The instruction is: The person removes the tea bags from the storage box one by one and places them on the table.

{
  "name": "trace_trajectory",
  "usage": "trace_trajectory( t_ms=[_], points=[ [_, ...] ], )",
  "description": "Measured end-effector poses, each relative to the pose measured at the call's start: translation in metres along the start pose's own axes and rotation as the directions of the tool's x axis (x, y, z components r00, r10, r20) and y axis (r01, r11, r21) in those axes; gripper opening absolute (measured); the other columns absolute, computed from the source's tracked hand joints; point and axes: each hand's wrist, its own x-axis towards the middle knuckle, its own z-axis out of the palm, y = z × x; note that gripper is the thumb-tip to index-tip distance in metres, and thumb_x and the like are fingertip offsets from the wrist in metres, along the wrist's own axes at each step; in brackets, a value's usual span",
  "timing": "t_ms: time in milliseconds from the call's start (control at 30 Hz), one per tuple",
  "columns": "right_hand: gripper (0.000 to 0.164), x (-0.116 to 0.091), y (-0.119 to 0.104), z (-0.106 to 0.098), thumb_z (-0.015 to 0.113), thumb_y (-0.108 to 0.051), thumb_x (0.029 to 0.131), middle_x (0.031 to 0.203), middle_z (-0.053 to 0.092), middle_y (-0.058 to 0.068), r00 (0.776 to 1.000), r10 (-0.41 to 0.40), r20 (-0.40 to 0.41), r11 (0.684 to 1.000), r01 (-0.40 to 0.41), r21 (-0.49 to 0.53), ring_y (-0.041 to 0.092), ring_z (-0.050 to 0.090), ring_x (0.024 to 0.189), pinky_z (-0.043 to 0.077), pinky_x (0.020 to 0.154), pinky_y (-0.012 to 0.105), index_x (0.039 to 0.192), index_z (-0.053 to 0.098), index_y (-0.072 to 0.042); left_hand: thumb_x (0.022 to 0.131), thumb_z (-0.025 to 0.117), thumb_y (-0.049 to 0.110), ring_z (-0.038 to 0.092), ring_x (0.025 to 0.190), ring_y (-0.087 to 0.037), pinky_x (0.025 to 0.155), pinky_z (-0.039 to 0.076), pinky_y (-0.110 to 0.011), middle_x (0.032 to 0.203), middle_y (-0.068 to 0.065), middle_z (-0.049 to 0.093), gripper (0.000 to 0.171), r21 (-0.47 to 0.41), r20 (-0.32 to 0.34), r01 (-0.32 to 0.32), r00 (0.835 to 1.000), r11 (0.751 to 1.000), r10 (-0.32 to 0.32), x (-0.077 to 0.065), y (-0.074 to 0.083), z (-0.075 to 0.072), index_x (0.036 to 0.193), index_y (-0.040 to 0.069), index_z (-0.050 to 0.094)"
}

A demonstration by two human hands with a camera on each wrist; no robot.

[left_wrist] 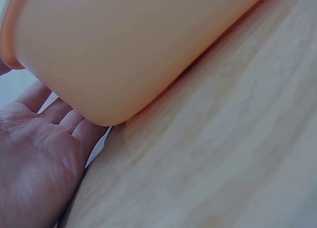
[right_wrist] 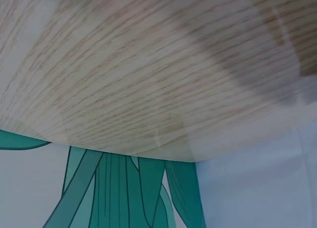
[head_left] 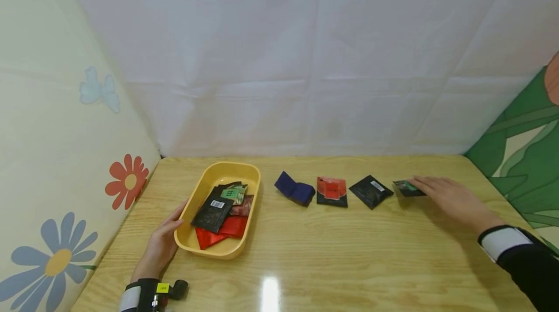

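Note:
My left hand [head_left: 163, 238] holds the near left side of a yellow plastic tray [head_left: 183, 237], thumb at the rim and fingers against the outer wall. In the left wrist view the palm of this left hand [left_wrist: 42, 148] lies beside the tray's rounded wall [left_wrist: 114, 54]. Inside the tray are black packets [head_left: 211, 215], a green patterned packet [head_left: 236, 193] and red packets [head_left: 233, 226]. At the right, my right hand [head_left: 452, 200] pinches a black-and-green packet [head_left: 403, 188] by its right side. The right wrist view shows neither hand nor packet.
A row on the wooden table [head_left: 349, 258] holds a folded dark blue packet [head_left: 297, 189], a red-and-black packet [head_left: 332, 191] and a black packet with a white label [head_left: 371, 191]. White cloth [head_left: 305, 59] hangs behind the table; printed panels stand at both sides.

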Motion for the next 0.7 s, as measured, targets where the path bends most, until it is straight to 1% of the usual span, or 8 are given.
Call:
trace_trajectory(
  t_ms=[67,100,167,200,300,433,600,700],
  points=[
    [0.046,0.0,0.002,0.001,0.025,-0.002,0.108,0.132,0.054,0.027,1.0,0.008,0.022,1.0,-0.008,0.003,0.045,0.057,0.11,0.044,0.092,0.06,0.153,0.033,-0.005,0.105,0.03,0.014,0.038,0.13,0.002,0.103,0.036,-0.017,0.148,0.012,0.033,0.057,-0.006,0.002,-0.006,1.0,1.0,0.006,0.0,0.0,0.0,0.157,0.0,0.011],
    [0.046,0.0,0.004,0.002,0.037,0.003,0.105,0.131,0.055,0.027,0.999,0.012,0.03,1.0,-0.012,0.006,0.044,0.058,0.109,0.045,0.091,0.06,0.151,0.037,-0.004,0.105,0.029,0.014,0.038,0.13,0.001,0.103,0.036,-0.017,0.148,0.012,0.034,0.057,-0.009,0.007,-0.01,1.0,1.0,0.01,0.0,0.0,-0.001,0.157,0.0,0.011],
    [0.061,0.0,0.004,0.003,0.058,0.012,0.089,0.131,0.056,0.026,0.997,0.031,0.064,0.999,-0.031,0.011,0.044,0.059,0.107,0.046,0.09,0.059,0.146,0.043,-0.003,0.105,0.029,0.014,0.038,0.13,0.001,0.103,0.036,-0.017,0.148,0.012,0.034,0.057,-0.01,0.012,-0.012,1.0,1.0,0.012,0.0,0.0,-0.001,0.157,0.0,0.011],
    [0.068,0.001,0.004,0.004,0.065,0.016,0.08,0.13,0.056,0.026,0.996,0.041,0.077,0.999,-0.042,0.017,0.044,0.06,0.106,0.046,0.09,0.059,0.143,0.046,-0.001,0.105,0.029,0.014,0.038,0.13,0.0,0.103,0.036,-0.017,0.148,0.012,0.034,0.057,-0.011,0.012,-0.011,1.0,1.0,0.011,0.001,0.0,-0.001,0.157,0.0,0.011],
    [0.061,0.002,0.003,0.007,0.065,0.019,0.078,0.128,0.058,0.027,0.992,0.06,0.108,0.997,-0.064,0.032,0.044,0.061,0.103,0.049,0.086,0.057,0.135,0.052,0.002,0.105,0.029,0.014,0.038,0.13,0.0,0.103,0.036,-0.018,0.148,0.011,0.032,0.057,-0.007,0.01,-0.009,1.0,1.0,0.009,0.0,0.0,0.0,0.157,0.0,0.011],
    [0.061,0.003,-0.002,0.011,0.067,0.019,0.076,0.127,0.058,0.029,0.98,0.105,0.17,0.99,-0.118,0.072,0.045,0.062,0.102,0.051,0.083,0.057,0.134,0.054,0.003,0.105,0.029,0.014,0.037,0.129,0.002,0.103,0.036,-0.017,0.15,0.009,0.03,0.057,-0.009,0.008,-0.001,1.0,1.0,0.001,0.0,0.0,0.0,0.157,0.0,0.01],
    [0.074,0.004,-0.008,0.011,0.071,0.013,0.07,0.134,0.049,0.035,0.931,0.194,0.309,0.959,-0.246,0.138,0.052,0.055,0.111,0.046,0.088,0.062,0.14,0.051,0.001,0.105,0.03,0.016,0.037,0.129,0.003,0.103,0.035,-0.016,0.153,0.006,0.026,0.058,0.0,0.005,0.013,1.0,1.0,-0.013,0.0,0.0,0.0,0.157,0.001,0.009],
    [0.079,0.003,-0.01,0.011,0.073,0.013,0.068,0.139,0.042,0.037,0.914,0.216,0.344,0.941,-0.289,0.177,0.056,0.049,0.115,0.043,0.09,0.065,0.142,0.047,0.001,0.105,0.03,0.016,0.036,0.129,0.002,0.103,0.035,-0.016,0.153,0.006,0.026,0.058,0.007,0.0,0.012,1.0,1.0,-0.012,-0.001,0.0,-0.001,0.158,0.002,0.01]
  ],
)
